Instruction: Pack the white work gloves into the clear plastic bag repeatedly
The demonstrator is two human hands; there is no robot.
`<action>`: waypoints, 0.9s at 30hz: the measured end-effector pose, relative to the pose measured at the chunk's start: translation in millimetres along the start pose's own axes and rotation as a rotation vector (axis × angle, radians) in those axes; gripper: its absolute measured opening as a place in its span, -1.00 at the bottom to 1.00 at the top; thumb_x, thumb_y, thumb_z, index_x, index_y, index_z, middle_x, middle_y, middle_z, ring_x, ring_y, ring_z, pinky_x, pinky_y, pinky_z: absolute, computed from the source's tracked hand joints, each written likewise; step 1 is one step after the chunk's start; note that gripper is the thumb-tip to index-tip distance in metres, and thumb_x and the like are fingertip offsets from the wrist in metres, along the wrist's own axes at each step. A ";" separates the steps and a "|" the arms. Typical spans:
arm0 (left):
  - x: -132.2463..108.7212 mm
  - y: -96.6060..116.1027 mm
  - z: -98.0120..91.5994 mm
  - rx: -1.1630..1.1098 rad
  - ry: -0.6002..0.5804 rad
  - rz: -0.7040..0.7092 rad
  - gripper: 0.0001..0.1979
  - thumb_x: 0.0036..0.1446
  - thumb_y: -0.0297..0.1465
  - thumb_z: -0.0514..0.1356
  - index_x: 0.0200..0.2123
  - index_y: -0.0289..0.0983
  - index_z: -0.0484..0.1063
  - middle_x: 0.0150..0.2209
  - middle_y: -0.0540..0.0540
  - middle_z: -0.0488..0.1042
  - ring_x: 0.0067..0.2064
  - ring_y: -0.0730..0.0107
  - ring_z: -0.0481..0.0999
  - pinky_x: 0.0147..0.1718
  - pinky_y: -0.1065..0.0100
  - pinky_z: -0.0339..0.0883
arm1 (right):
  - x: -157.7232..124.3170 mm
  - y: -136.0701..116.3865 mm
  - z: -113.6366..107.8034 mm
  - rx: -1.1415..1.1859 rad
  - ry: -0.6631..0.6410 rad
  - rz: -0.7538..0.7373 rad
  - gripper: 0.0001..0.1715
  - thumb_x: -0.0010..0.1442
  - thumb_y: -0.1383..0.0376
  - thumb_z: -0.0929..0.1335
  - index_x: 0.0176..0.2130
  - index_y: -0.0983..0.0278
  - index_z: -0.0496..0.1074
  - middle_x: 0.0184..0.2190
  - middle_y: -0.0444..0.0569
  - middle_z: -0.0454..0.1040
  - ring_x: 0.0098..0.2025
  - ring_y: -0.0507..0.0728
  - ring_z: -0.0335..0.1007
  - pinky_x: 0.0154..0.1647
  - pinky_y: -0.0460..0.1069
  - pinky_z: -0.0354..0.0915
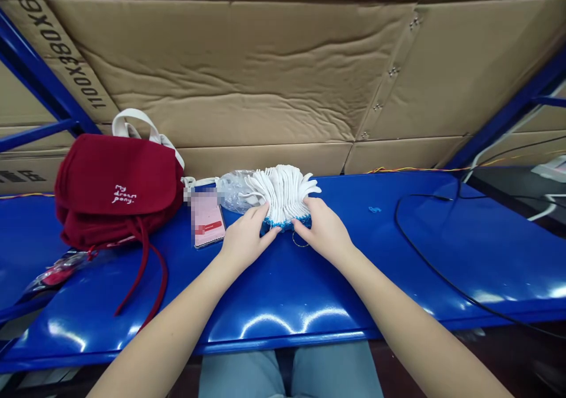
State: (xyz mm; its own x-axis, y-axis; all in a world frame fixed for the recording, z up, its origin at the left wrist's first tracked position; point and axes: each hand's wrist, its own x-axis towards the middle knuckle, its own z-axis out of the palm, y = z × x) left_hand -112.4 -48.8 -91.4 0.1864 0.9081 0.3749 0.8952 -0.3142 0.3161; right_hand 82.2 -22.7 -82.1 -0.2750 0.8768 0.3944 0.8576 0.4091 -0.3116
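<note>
A thick bundle of white knit gloves (285,191) with blue cuffs stands on the blue shelf in the middle of the head view, its glove fingers fanning out at the top. My left hand (247,233) presses on the bundle's left side, thumb near the blue cuffs. On the opposite side, my right hand (325,227) grips it with the thumb at the cuffs too. Between them the two hands squeeze the stack. A thin ring-like loop (299,242) lies just below the cuffs, beside my right thumb. Behind my left hand sits a crumpled clear plastic bag (234,190).
A phone (207,220) lies left of my hands, beside a red backpack (119,180) with hanging straps. Black cables (415,244) cross the blue shelf (283,292) on the right, near a blue thread scrap (374,209). Cardboard (247,62) lines the back.
</note>
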 end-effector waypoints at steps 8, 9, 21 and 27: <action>-0.2 -0.7 1.5 0.004 -0.001 -0.001 -0.44 0.16 -0.13 0.10 0.17 -0.24 0.19 0.10 -0.18 0.37 -0.02 0.13 0.47 -0.15 0.24 0.40 | -0.8 -5.2 -3.5 -0.078 -0.009 0.000 -0.60 0.12 0.18 0.30 -0.08 0.33 0.27 -0.15 0.14 0.41 -0.16 0.26 0.40 -0.25 0.05 0.26; -0.2 -0.7 1.6 -0.005 -0.001 -0.004 -0.44 0.16 -0.13 0.10 0.17 -0.24 0.19 0.10 -0.18 0.37 -0.01 0.12 0.47 -0.14 0.23 0.40 | -0.9 -6.4 -4.0 -0.093 -0.006 -0.001 -0.57 0.10 0.15 0.31 -0.08 0.33 0.27 -0.16 0.14 0.42 -0.17 0.27 0.40 -0.26 0.05 0.26; 0.7 1.1 0.4 -0.095 -0.004 0.001 -0.49 0.17 -0.25 0.10 0.17 -0.26 0.20 0.09 -0.19 0.37 0.00 0.14 0.46 -0.11 0.21 0.40 | -0.7 -9.9 6.6 -0.151 0.118 0.014 -0.28 -0.03 -0.16 0.35 -0.12 0.34 0.28 -0.19 0.15 0.44 -0.08 0.34 0.34 0.11 0.28 0.05; 1.5 -0.1 -0.2 -0.049 -0.006 -0.007 -0.49 0.17 -0.21 0.11 0.16 -0.22 0.21 0.11 -0.16 0.36 0.04 0.13 0.44 -0.09 0.22 0.39 | 0.6 -4.8 4.8 -0.156 0.126 0.022 -0.50 0.02 0.06 0.34 -0.11 0.30 0.31 -0.20 0.09 0.48 -0.05 0.32 0.34 0.21 0.32 -0.12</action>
State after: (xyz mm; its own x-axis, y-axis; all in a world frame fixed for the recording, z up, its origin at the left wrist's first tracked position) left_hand -112.3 -47.4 -90.8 0.1828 0.9118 0.3678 0.8757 -0.3211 0.3606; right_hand 75.8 -22.9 -84.5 -0.2077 0.8423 0.4973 0.9222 0.3381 -0.1875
